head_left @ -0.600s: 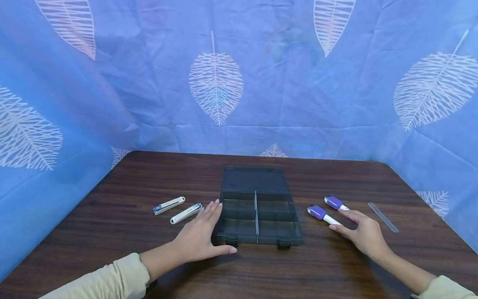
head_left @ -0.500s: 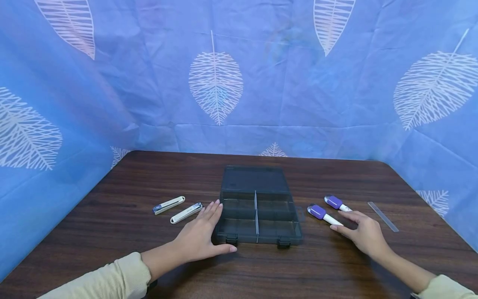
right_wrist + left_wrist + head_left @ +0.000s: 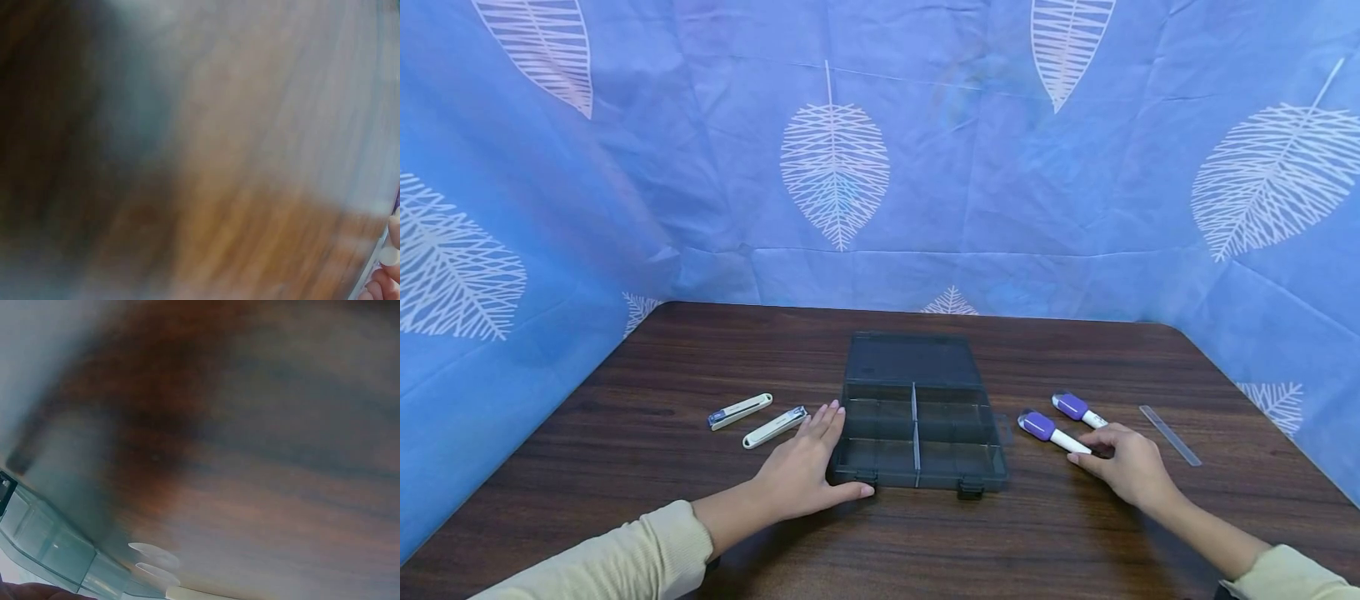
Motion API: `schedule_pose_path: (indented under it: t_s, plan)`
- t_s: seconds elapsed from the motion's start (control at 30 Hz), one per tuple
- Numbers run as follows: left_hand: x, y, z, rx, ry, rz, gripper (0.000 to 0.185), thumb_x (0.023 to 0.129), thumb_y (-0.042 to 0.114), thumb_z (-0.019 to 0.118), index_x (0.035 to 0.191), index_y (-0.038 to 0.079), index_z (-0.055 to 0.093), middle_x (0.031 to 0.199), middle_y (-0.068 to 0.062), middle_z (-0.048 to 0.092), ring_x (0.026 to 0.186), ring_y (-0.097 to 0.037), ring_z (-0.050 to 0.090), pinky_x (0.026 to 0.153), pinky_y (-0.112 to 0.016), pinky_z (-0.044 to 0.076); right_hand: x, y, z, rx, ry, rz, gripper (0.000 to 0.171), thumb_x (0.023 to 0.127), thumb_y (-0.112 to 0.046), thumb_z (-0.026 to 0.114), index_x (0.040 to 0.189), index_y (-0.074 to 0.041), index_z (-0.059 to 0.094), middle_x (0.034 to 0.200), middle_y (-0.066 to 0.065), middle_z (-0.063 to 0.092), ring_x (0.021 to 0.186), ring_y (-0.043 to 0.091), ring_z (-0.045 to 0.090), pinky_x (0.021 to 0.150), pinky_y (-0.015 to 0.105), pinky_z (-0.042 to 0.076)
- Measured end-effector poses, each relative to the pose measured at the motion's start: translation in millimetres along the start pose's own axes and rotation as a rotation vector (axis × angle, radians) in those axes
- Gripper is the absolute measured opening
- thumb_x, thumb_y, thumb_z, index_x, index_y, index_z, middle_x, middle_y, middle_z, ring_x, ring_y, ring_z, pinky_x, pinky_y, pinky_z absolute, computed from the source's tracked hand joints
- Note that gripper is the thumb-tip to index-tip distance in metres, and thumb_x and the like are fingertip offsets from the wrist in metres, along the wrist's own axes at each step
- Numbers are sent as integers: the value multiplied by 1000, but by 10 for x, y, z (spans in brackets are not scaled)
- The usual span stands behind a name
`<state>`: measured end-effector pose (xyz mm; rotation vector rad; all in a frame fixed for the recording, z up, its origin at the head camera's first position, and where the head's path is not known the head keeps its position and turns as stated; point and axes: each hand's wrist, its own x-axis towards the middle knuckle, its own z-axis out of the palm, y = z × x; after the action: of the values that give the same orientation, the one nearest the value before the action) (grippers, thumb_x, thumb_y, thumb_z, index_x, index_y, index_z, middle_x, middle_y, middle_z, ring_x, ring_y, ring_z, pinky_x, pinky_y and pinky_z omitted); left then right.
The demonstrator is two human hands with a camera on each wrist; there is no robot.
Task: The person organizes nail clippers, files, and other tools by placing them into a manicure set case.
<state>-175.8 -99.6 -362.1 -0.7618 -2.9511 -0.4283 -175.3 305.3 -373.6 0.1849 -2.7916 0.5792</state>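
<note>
Since the earlier head frames, the right hand (image 3: 1126,468) has drawn its fingers in from a spread hover and closed down over the white barrels of the two purple-capped markers; the left hand and everything else lie as before.

Nearest the viewer, cream sleeves (image 3: 625,562) enter from both lower corners. The left hand (image 3: 801,471) lies flat on the dark wooden table (image 3: 700,350), fingers straight and together along the left wall of the open compartment box (image 3: 917,437), thumb stretched along its front edge by the left latch; this placement likely braces the box against sliding. The left wrist view shows only a clear corner of the box and pale nail tips over blurred wood. To the right, the right hand's fingers curl over the near ends of the front marker (image 3: 1047,430) and the rear marker (image 3: 1077,408), whose purple caps point away to the left; whether either is truly pinched cannot be told, and the right wrist view is blurred.

Further out, two nail clippers (image 3: 756,419) lie side by side left of the box, just beyond the left fingertips. A clear ruler (image 3: 1169,435) lies right of the markers. The box lid lies folded back flat behind its divided tray. Behind all, a blue leaf-print cloth (image 3: 880,167) screens the table.
</note>
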Motion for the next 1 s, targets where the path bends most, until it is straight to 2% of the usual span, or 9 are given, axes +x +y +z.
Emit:
schedule_pose_path:
  t_s: [0.1, 0.23, 0.57, 1.0]
  plan:
    - [4, -3, 6, 14, 3, -5, 100, 76, 66, 59, 142, -5, 32, 149, -22, 29, 138, -34, 29, 108, -46, 32, -4, -12, 2, -1, -3, 6, 16, 72, -12, 77, 82, -1, 72, 80, 5, 64, 66, 10, 49, 55, 20, 37]
    - [8, -9, 6, 33, 5, -15, 100, 76, 67, 58, 142, -5, 32, 148, -22, 30, 138, -34, 30, 106, -46, 36, -1, -29, 1, 4, -10, 21, 12, 73, -11, 76, 80, -2, 71, 79, 6, 65, 65, 9, 49, 55, 20, 37]
    - [18, -12, -3, 61, 10, 2, 98, 78, 67, 56, 140, -6, 35, 147, -22, 32, 138, -33, 30, 108, -46, 33, 12, -58, -27, 39, -20, 72, 19, 79, -13, 72, 87, 4, 70, 65, 1, 63, 50, 2, 41, 45, 21, 34]
    - [39, 13, -60, 100, -24, 0, 97, 78, 67, 57, 139, -6, 36, 146, -23, 34, 137, -33, 32, 109, -45, 32, 13, -108, -50, 73, -15, 99, 21, 83, -15, 69, 90, 5, 70, 66, 2, 64, 49, 3, 40, 45, 21, 34]
